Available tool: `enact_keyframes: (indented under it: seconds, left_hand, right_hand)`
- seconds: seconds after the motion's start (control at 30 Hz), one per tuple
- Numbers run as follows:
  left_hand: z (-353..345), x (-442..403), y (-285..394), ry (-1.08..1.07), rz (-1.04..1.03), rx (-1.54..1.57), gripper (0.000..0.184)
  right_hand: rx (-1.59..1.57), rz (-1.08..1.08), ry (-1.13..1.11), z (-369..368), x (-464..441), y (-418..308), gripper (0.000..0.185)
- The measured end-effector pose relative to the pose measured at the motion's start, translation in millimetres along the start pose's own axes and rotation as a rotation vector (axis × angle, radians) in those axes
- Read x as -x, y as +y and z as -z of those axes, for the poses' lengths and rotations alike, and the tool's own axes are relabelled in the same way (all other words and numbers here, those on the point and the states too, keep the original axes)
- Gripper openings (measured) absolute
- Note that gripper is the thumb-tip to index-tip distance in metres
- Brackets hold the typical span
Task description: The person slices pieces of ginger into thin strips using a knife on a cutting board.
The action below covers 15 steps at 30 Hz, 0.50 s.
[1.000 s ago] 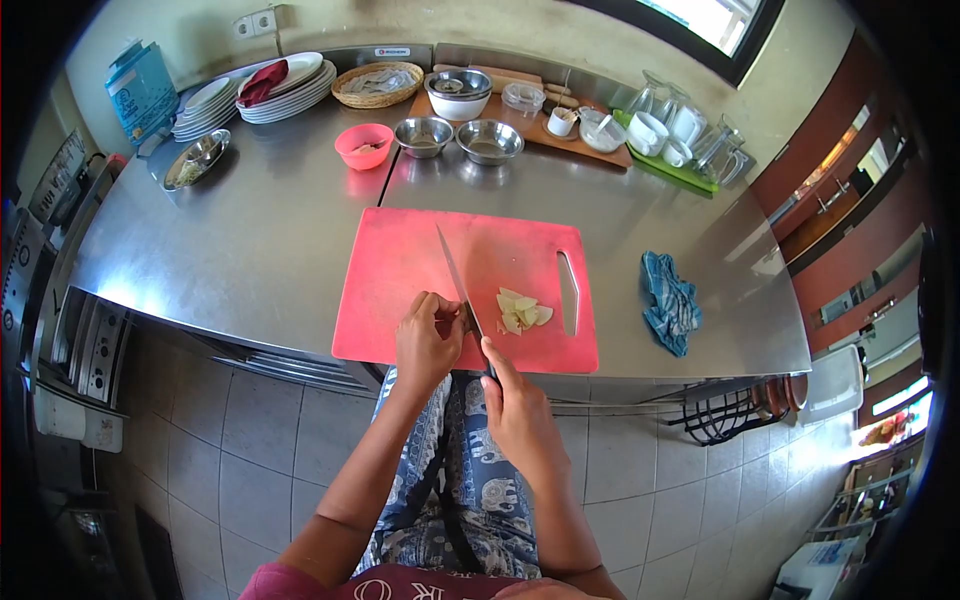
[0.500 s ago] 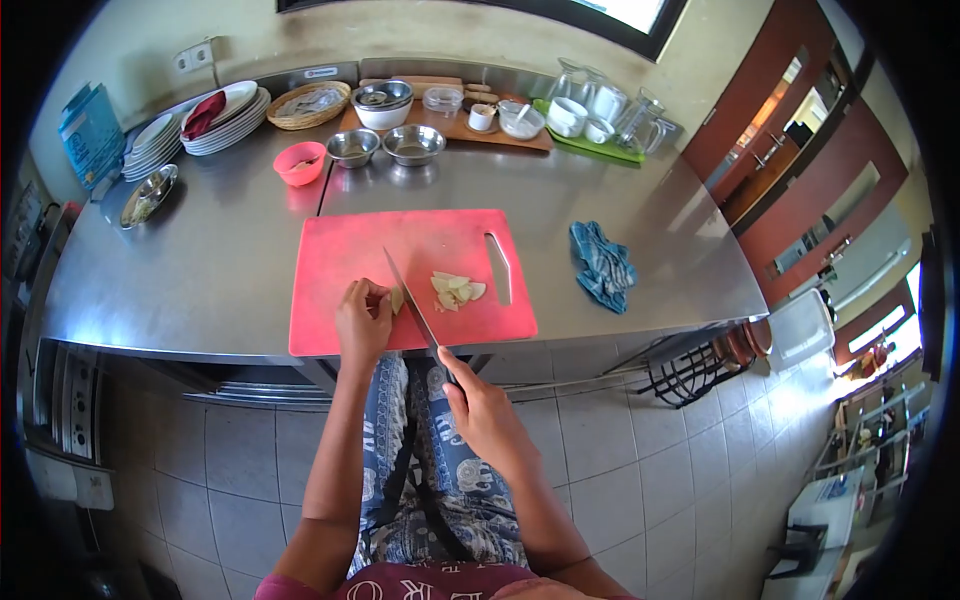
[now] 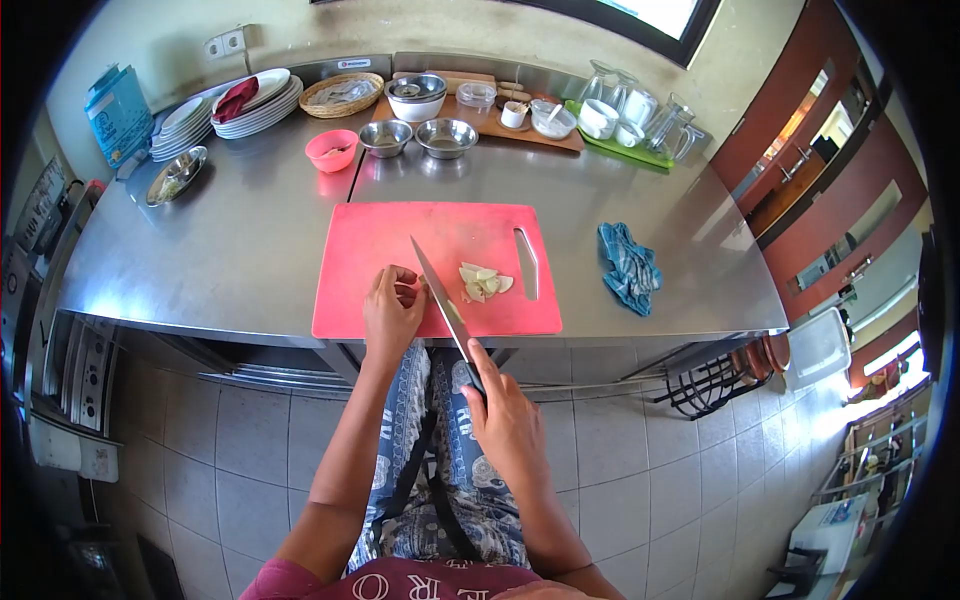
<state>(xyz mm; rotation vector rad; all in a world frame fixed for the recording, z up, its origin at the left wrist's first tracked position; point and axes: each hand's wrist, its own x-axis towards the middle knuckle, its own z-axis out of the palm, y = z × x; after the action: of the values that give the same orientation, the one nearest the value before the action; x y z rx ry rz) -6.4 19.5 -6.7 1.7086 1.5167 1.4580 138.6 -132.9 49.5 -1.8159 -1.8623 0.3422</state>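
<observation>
My right hand [image 3: 507,420] grips a kitchen knife [image 3: 442,290] by its black handle. Its long blade slants up and left over the pink cutting board [image 3: 372,235]. Just left of the blade, the fingers of my left hand [image 3: 393,308] are curled together on the board, pinching a pale piece that looks like garlic, mostly hidden by the fingertips. To the right of the knife lies a small heap of pale garlic slices [image 3: 484,281]. A bit of pale slice shows against the blade's right side.
A blue cloth [image 3: 629,268] lies right of the board. Behind it are a pink bowl [image 3: 331,150], steel bowls [image 3: 446,138], stacked plates [image 3: 257,112], a woven basket [image 3: 341,95] and a green tray [image 3: 640,152] with glasses and cups. An oval steel dish [image 3: 177,178] sits at left.
The whole view has shifted, so the board appears further right. The knife remains beside my left fingers, and the pale piece there is more hidden now.
</observation>
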Motion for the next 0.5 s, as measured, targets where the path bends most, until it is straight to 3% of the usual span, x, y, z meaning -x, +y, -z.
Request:
enact_keyframes:
  seconds: [0.2, 0.3, 0.5]
  left_hand:
    - [1, -1, -2, 0.036, 0.023, 0.236, 0.021]
    - [14, -4, 10, 0.074, -0.221, -0.082, 0.026]
    - [18, -30, 32, -0.284, -0.670, -0.179, 0.030]
  right_hand:
    - [0.128, 0.133, 0.211, -5, -4, 19, 0.056]
    - [0.164, 0.155, 0.255, -5, -8, 26, 0.053]
    - [0.195, 0.196, 0.245, -1, -10, 33, 0.052]
